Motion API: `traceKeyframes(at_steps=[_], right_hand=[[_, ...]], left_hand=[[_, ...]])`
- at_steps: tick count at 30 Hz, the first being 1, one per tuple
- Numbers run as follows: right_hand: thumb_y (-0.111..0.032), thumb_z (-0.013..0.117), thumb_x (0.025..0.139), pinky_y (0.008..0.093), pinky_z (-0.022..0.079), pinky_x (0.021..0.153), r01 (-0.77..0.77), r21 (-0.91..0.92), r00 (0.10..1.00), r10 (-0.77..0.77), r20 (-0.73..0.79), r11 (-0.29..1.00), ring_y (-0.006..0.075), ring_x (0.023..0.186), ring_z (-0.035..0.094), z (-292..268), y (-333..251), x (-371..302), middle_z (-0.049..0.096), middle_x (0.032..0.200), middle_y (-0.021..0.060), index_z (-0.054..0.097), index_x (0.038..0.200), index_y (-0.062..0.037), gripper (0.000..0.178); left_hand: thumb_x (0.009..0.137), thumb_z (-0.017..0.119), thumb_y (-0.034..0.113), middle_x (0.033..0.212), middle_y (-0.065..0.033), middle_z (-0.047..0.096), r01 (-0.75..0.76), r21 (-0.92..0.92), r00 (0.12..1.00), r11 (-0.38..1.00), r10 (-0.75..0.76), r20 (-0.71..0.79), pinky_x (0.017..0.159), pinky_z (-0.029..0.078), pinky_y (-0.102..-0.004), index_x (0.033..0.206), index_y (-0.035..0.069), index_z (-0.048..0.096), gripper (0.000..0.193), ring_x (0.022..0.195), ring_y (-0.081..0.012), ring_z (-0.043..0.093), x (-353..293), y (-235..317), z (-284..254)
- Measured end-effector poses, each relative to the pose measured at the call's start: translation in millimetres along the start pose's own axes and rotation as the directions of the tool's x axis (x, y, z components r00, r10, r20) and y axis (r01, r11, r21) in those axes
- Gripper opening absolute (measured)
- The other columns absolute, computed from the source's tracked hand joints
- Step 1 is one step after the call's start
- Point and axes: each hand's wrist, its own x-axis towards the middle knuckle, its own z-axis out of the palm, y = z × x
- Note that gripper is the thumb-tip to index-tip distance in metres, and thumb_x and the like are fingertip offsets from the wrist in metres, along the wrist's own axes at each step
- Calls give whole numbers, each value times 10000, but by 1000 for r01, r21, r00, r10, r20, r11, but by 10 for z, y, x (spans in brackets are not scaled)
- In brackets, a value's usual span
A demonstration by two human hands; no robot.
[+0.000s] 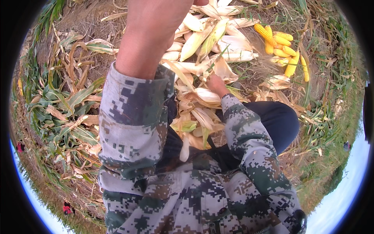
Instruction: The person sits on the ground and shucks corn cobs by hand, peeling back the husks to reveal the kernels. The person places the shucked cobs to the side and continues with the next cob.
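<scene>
My left hand (157,17) is raised close to the camera at the top edge. Its wrist and back show, but its fingers lie almost wholly outside the picture. My right hand (215,84) is low over the husks between my legs. Its fingers are closed on a dry corn husk (224,70), though they are partly hidden. Loose peeled husks (204,95) lie around and below that hand, over my lap. Just beyond it rises a heap of corn ears still in pale husks (196,41).
Bare yellow corn cobs (290,64) lie in a small pile at the far right. Cut stalks and green and dry leaves (74,93) cover the ground on the left. My bent knee (278,121) juts out on the right. Red objects (68,208) stand far off at lower left.
</scene>
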Motion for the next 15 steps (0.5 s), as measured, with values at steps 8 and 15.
traceKeyframes(at_steps=[8,15], right_hand=[[-267,623,893,455,575,893,167,-190,968,-124,219,967,383,996,738,96,-1,-18,756,1042,233,754,1093,-6,354],[-288,765,882,325,565,525,-143,580,975,215,-57,802,199,654,714,-799,-531,222,709,800,117,651,1072,24,382]], left_hand=[[968,675,148,854,-57,719,43,84,998,996,-40,-47,672,541,-252,998,-19,719,175,717,-105,659,-79,68,45],[976,711,197,928,-91,749,55,45,998,997,-55,0,728,571,-261,1119,-5,718,248,772,-118,699,-37,-25,-58]])
